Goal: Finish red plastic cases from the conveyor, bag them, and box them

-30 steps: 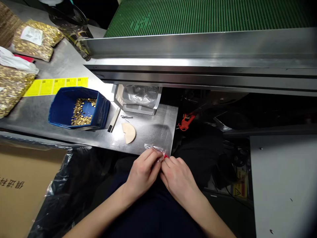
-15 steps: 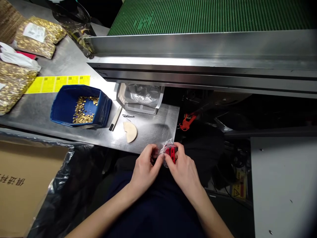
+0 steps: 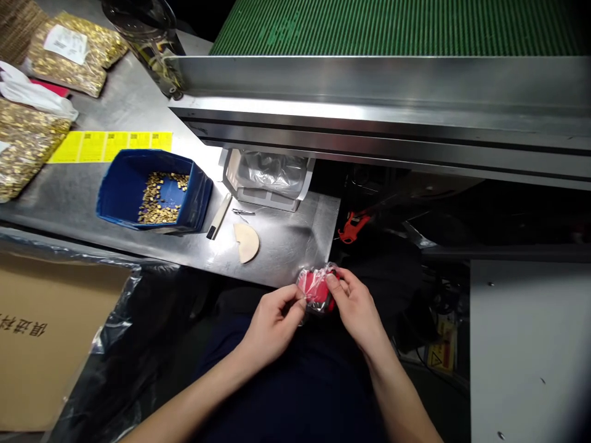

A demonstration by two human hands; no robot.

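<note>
A small red and black item (image 3: 315,287) sits inside a clear plastic bag (image 3: 318,304), just off the front edge of the metal table. My right hand (image 3: 355,304) grips the item's right side through the plastic, thumb on top. My left hand (image 3: 277,317) pinches the bag at the lower left between thumb and fingertips. What kind of item it is I cannot make out. Close by on the table lie a pale half-round piece (image 3: 247,242), a small metal tool (image 3: 242,212) and a white-handled cutter (image 3: 218,216).
A blue bin (image 3: 199,200) holds small brass parts. Behind the table pieces stands a grey bin (image 3: 268,198) of clear bags. Yellow labels (image 3: 111,146) and bags of brass parts (image 3: 34,144) lie left. A green conveyor (image 3: 392,27) with a metal rail (image 3: 369,86) runs across the back.
The bagged item has turned so its broad red face shows. My right hand has shifted slightly right, and my left hand has moved down to the bag's lower left. The view has tilted slightly.
</note>
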